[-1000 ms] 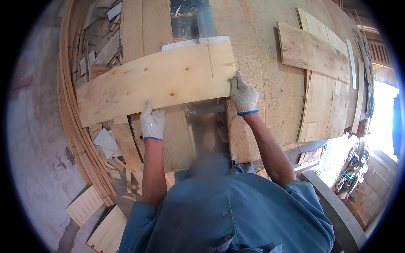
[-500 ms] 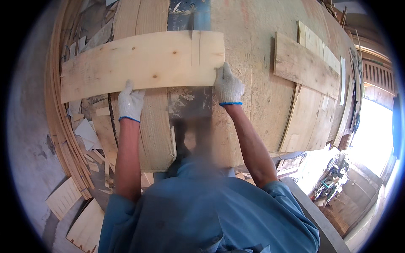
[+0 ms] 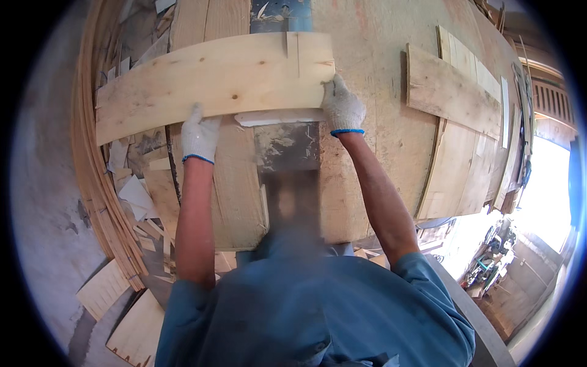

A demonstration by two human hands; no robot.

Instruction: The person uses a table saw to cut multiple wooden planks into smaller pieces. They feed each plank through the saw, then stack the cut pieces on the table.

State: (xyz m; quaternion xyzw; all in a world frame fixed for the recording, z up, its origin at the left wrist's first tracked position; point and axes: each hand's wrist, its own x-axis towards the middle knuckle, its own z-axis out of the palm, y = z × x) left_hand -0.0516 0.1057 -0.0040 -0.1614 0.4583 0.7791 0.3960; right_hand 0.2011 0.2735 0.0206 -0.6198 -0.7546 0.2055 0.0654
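Observation:
A long pale wooden board [image 3: 183,76] with dark knots lies crosswise in front of me, over the worktable. Two slits run in from its far edge close to the right end. My left hand [image 3: 200,136], in a white knit glove with blue trim, holds the near edge left of the middle, thumb on top. At the right end, my gloved right hand [image 3: 343,107] grips the near corner, thumb up along the end; its other fingers are partly hidden. Under the near edge a thin whitish strip [image 3: 278,117] shows between my hands.
The wooden worktable [image 3: 345,183] has a dark metal band [image 3: 287,150] down its middle. To the right, a rough board [image 3: 449,88] lies across other planks [image 3: 455,168]. Long thin strips [image 3: 92,177] and offcuts [image 3: 137,197] crowd the left side.
The board has moved slightly away from me in both hands. The whitish strip now shows beneath its near edge. The whole view has shifted a little.

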